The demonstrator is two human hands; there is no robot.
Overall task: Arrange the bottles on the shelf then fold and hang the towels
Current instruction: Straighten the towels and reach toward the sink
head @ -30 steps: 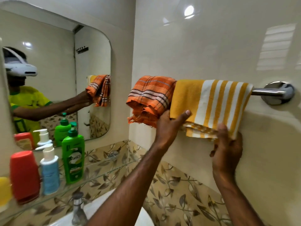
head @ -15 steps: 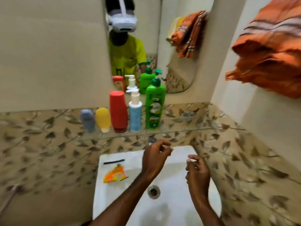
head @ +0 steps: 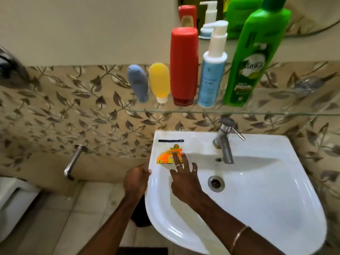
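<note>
A: Bottles [head: 184, 66] are seen in a row on the glass shelf [head: 276, 112] above the sink [head: 276, 181]: a grey-blue tube, a yellow tube, a red bottle, a pale blue pump bottle and a green bottle [head: 255, 57], whose top is cut off by the upper edge.

B: And the towels?

A: None are shown. The mirror [head: 312, 13] is mostly cropped, and only reflections of bottles can be made out in it.

B: How are the hands [head: 185, 183] placed?

A: The right one is spread flat, fingers straight, its fingertips laid on an orange packet [head: 168, 157] on the sink's ledge. The left hand [head: 136, 181] is curled at the sink's rim; whether the rim is gripped cannot be told.

B: Anything else unclear?

A: The packet's print is partly covered and unreadable.
</note>
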